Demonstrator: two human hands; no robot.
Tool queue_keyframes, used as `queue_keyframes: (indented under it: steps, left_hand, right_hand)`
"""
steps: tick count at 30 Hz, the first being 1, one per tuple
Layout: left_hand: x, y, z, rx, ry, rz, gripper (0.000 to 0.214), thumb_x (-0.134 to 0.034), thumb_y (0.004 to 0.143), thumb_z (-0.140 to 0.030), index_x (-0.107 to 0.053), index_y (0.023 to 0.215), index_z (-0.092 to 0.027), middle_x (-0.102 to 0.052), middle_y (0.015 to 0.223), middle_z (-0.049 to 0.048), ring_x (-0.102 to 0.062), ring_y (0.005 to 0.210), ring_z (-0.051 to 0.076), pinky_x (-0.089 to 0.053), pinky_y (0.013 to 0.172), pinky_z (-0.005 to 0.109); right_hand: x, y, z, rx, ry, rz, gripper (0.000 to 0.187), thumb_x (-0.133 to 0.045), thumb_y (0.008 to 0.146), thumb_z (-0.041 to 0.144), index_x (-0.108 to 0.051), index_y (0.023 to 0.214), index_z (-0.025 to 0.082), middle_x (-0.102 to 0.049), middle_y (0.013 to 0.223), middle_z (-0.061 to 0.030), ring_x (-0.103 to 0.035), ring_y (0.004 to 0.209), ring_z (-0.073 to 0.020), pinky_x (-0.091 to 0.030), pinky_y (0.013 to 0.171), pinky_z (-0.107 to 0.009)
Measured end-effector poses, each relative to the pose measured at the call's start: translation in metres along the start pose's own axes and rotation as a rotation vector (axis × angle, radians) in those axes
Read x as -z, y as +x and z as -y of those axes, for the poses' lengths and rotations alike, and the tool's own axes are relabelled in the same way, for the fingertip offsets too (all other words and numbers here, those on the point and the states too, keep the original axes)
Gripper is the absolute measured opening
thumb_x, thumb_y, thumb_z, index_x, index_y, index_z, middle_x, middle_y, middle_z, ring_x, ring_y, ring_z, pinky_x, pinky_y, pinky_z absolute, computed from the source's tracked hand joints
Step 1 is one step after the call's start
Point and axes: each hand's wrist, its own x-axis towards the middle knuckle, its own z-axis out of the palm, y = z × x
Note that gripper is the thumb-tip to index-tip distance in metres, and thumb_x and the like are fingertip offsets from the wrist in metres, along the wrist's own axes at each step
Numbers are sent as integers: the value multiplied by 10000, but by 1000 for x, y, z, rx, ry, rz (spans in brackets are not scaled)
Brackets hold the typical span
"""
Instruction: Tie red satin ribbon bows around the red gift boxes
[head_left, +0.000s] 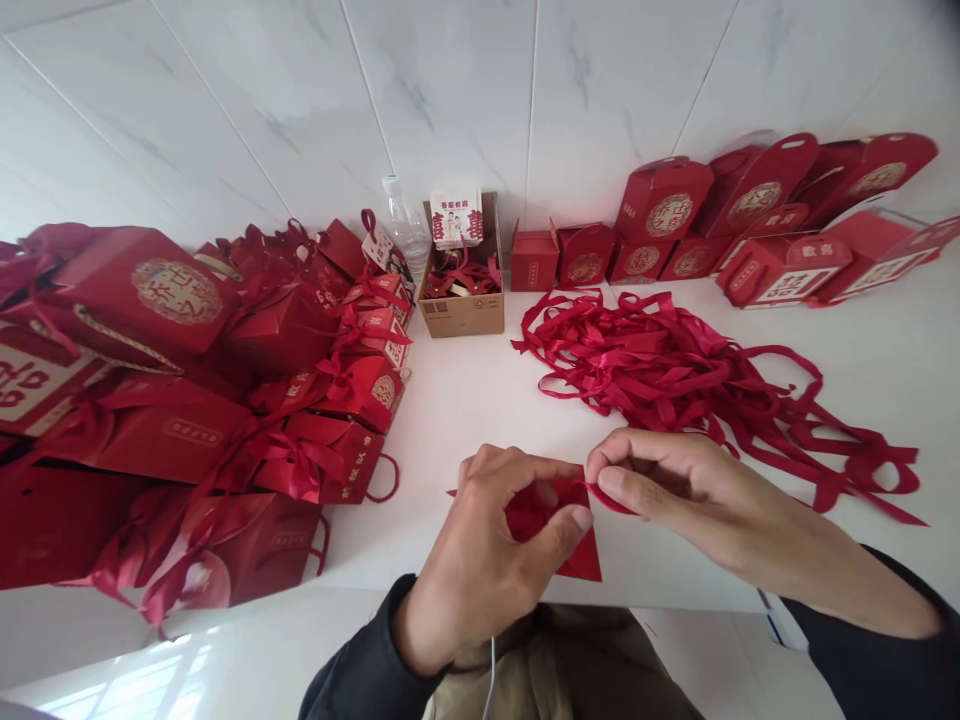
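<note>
Head view: left hand (487,540) grips a small red box (581,555) on the counter (465,400); right hand (667,485) pinches a red ribbon (611,500) at its top.

White table (480,400), ribbons (675,370), red boxes (300,400)

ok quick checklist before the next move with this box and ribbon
1. Left hand grips the red box at the table edge: ok.
2. Right hand pinches a ribbon end at the box top: ok.
3. Ribbon threaded through the box: cannot tell, fingers hide it.
4. Spare ribbons: ribbon pile lies just beyond the right hand: ok.
5. Table bare between the hands and the cardboard box: ok.
6. Box fully on the table: not ok, its lower corner seems to overhang the near edge.
</note>
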Motion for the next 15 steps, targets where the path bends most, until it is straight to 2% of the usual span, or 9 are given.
queue_keyframes:
  steps: [2, 4, 6, 8, 9, 10, 15]
  left_hand:
    - [-1, 2, -1, -25, -11, -10, 82, -683, 939, -292, -752, 902, -269, -717, 817, 14, -593, 868, 225, -464, 886, 431]
    - [-2, 3, -1, -31, -29, -12, 187, -633, 971, -294, -724, 813, -254, -704, 788, 17, -589, 844, 217, -463, 875, 426]
    - [-3, 4, 0, -13, -64, -12, 237, -604, 984, -305, -716, 784, -247, -701, 762, 23, -597, 820, 216, -473, 843, 415]
    - [-2, 5, 2, 11, -100, -31, 265, -589, 986, -316, -718, 766, -243, -705, 744, 30, -607, 795, 215, -484, 814, 403]
    - [-2, 5, 2, 20, -114, -43, 272, -583, 985, -319, -722, 764, -241, -709, 742, 31, -610, 787, 214, -488, 806, 399]
    - [-2, 6, 2, 25, -124, -51, 275, -580, 984, -321, -727, 766, -241, -713, 742, 32, -612, 782, 214, -491, 801, 396]
    - [-2, 6, 2, 30, -109, -42, 270, -581, 988, -288, -751, 784, -242, -726, 759, 33, -622, 800, 216, -490, 807, 395]
  right_hand:
    - [1, 4, -1, 1, -1, 10, 393, -559, 1014, 587, -690, 878, 242, -541, 717, 32, -437, 604, -140, -365, 540, -267]
    - [-1, 7, -6, 15, -46, -64, 381, -560, 1018, 578, -693, 888, 245, -591, 733, 22, -512, 639, -158, -420, 579, -280]
    - [-5, 7, -11, 69, -153, -276, 315, -567, 1026, 544, -700, 985, 261, -685, 879, -10, -629, 824, -210, -493, 705, -318]
    - [-12, 3, -16, 148, -260, -499, 241, -563, 1040, 495, -679, 1063, 285, -710, 1069, -31, -641, 1039, -252, -511, 828, -356]
    - [-16, 0, -17, 185, -296, -547, 205, -565, 1044, 472, -666, 1064, 294, -699, 1109, -31, -632, 1078, -256, -512, 853, -363]
    - [-20, -3, -17, 225, -326, -550, 175, -571, 1044, 453, -654, 1058, 299, -686, 1123, -29, -628, 1089, -255, -512, 865, -368]
    - [-36, -8, -18, 389, -437, -411, 74, -603, 1052, 348, -604, 1096, 288, -637, 1078, -23, -621, 1071, -233, -494, 924, -378]
